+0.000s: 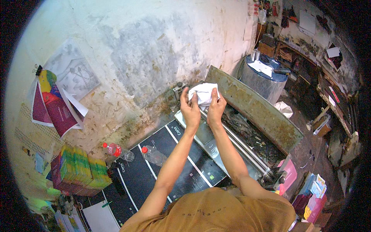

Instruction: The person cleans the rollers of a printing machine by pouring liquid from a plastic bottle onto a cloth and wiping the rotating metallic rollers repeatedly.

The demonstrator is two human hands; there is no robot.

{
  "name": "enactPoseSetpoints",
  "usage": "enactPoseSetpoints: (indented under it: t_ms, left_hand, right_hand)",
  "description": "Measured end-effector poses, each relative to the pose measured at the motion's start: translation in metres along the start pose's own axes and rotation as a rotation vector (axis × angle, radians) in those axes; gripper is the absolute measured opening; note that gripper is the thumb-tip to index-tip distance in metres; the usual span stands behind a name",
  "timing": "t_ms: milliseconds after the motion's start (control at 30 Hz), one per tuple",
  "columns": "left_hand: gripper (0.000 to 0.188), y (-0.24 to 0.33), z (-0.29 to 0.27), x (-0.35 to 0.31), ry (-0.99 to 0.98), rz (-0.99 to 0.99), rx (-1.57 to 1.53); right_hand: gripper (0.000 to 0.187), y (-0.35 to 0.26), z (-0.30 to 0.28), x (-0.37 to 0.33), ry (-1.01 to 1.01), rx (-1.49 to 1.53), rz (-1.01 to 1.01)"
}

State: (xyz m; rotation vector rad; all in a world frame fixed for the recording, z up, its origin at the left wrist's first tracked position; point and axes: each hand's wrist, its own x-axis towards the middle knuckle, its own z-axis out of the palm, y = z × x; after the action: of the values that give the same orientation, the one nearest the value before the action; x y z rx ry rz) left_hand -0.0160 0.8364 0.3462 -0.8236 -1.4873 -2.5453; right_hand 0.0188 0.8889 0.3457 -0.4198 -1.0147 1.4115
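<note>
Both my arms reach forward, and a bunched white cloth (205,92) is held up between my hands. My left hand (190,111) grips its left side, thumb toward me. On the right side, my right hand (215,110) closes around it with fingers pointing up. Below and beyond the hands lies a machine with long metal rollers (247,148), running from the wall toward the lower right. A rusty, greenish metal panel (259,112) stands along its far side. Under my left forearm is a dark tabletop (141,170) crossed by white stripes.
Two clear plastic bottles with red caps, one nearer (155,156) and one by the wall (125,154), lie on the tabletop. Stacked yellow-green booklets (83,172) stand at left. A blue-topped drum (266,79) is beyond the panel. Printed sheets (58,104) hang on the wall.
</note>
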Motion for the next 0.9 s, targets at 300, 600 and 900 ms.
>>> enactPoseSetpoints:
  t_ms: [300, 600, 900]
  left_hand:
    - [0.044, -0.017, 0.005, -0.018, -0.112, 0.231, 0.431]
    - [0.044, -0.005, 0.004, 0.001, -0.132, -0.03, 0.385]
    - [0.046, -0.002, 0.005, 0.012, 0.025, -0.001, 0.275]
  right_hand:
    - [0.021, 0.016, -0.011, 0.003, 0.059, -0.349, -0.423]
    - [0.025, 0.012, -0.013, 0.002, -0.09, -0.105, -0.145]
    - [0.026, 0.011, -0.008, 0.014, -0.123, 0.095, -0.027]
